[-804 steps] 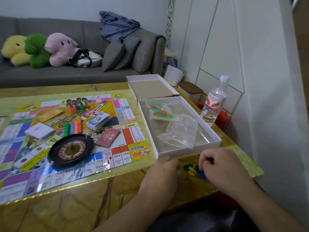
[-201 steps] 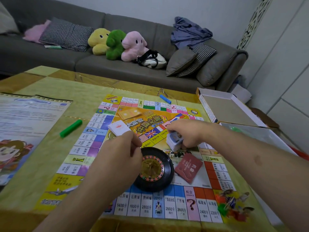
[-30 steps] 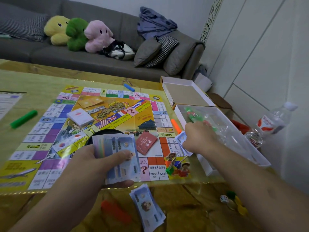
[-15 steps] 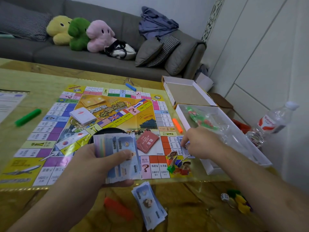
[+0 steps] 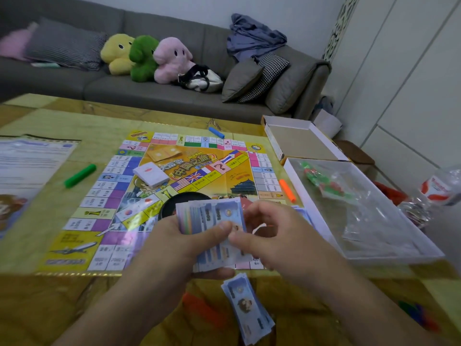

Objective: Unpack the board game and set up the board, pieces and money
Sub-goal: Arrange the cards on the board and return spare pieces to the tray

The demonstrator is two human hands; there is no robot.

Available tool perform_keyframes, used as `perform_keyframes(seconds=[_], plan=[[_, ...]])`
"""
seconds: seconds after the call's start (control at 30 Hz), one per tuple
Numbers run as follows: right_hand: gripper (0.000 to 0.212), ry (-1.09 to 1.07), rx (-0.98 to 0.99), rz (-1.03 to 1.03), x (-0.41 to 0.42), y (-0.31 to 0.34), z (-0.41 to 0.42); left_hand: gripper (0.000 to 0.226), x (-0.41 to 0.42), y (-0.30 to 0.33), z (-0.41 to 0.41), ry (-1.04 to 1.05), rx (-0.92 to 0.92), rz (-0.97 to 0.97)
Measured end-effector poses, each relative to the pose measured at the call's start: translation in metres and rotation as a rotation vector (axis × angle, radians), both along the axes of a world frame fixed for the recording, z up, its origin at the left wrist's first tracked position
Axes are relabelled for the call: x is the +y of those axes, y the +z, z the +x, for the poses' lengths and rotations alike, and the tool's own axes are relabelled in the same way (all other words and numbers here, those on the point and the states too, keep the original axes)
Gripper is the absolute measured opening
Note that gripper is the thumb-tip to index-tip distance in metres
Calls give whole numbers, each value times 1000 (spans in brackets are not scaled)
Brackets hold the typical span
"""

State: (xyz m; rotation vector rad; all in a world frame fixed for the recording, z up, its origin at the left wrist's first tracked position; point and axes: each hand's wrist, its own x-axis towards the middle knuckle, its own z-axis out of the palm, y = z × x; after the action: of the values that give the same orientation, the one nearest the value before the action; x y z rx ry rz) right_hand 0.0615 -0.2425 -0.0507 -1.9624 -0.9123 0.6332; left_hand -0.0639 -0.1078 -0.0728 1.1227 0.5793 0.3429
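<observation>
The right hand [image 5: 277, 236] has been brought back from the box [image 5: 389, 255] to the banknotes [image 5: 212, 221] gripped by the left hand [image 5: 184, 248]; a note is seemingly pinched, so dealing goes on.

Home living room, grey sofa [image 5: 159, 93], plush toys [image 5: 147, 57], cushions [image 5: 240, 79]

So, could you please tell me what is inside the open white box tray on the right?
Inside the white box tray lie a bag of red and green pieces and crumpled clear plastic bags; anything beneath them is covered.
</observation>
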Motion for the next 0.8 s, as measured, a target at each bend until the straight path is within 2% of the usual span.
perform_keyframes(seconds=[0.07, 0.17, 0.3, 0.43, 0.67, 0.8], plan=[[23, -60, -43, 11, 9, -15, -6, 28, 0, 0, -1, -14, -5, -16], [11, -154, -6, 75, 9, -20, -4, 19, 5, 0, -5, -30, -3, -76], [8, -164, 81, 105, 9, -22, -7, 21, 10, -4, -8, -3, 18, -5], [11, -154, 85, 103, 11, -25, -9, 25, 9, -9, -6, 50, 37, 52], [18, -245, 106, 115, 10, -18, -4, 31, 12, -8, -4, 66, 60, 41], [25, -140, 58, 48, 16, -17, -11, 24, 8, -8, -3, 91, 62, 67]])
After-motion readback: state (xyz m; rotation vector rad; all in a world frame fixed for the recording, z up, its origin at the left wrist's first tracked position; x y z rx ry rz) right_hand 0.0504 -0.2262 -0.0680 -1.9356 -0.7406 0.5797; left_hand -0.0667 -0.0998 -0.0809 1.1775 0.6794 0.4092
